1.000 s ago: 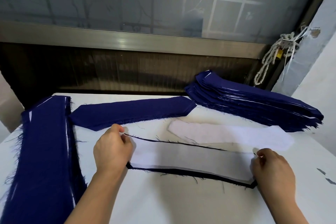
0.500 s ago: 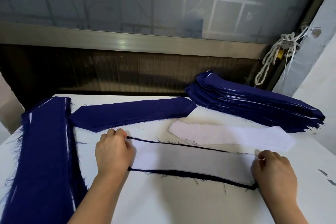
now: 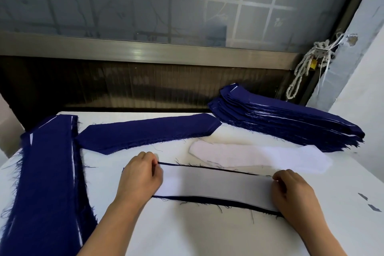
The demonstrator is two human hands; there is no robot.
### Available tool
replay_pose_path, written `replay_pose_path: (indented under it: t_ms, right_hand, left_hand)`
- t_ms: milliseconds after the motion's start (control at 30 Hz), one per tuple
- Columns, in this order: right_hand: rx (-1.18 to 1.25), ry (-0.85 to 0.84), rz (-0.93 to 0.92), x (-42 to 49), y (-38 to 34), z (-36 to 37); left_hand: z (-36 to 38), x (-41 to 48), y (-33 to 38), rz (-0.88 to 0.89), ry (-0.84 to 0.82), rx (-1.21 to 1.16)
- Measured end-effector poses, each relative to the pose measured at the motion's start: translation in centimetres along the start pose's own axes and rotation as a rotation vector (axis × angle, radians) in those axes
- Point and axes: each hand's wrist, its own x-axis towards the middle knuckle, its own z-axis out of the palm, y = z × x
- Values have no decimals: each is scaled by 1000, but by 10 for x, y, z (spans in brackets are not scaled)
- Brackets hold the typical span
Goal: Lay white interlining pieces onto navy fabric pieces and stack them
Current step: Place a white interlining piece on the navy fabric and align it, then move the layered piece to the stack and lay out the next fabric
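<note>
My left grip [image 3: 141, 176] and right grip [image 3: 295, 195] are plain bare hands with rounded knuckles. Both forearms are bare too, uncovered all the way to the bottom edge.

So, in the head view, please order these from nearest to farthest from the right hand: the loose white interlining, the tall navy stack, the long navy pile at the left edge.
1. Loose white interlining: just beyond the right hand.
2. Tall navy stack: back right of the table.
3. Long navy pile: far left edge.
</note>
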Motion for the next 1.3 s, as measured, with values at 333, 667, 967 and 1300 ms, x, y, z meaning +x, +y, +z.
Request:
replay_pose_path:
  t_ms: [333, 667, 967, 1300]
  right_hand:
    - [46, -18, -2, -1, -1, -2]
    - [20, -33, -35, 2, 0, -1]
    - [-7, -40, -28, 3, 0, -1]
    - [-14, -44, -12, 2, -3, -2]
  left_hand:
    - [-4, 19, 7, -105, -122, 177]
    - [-72, 115, -67, -314, 23, 501]
    - [-62, 120, -91, -508, -69, 391]
    - [-53, 117, -90, -179, -218, 588]
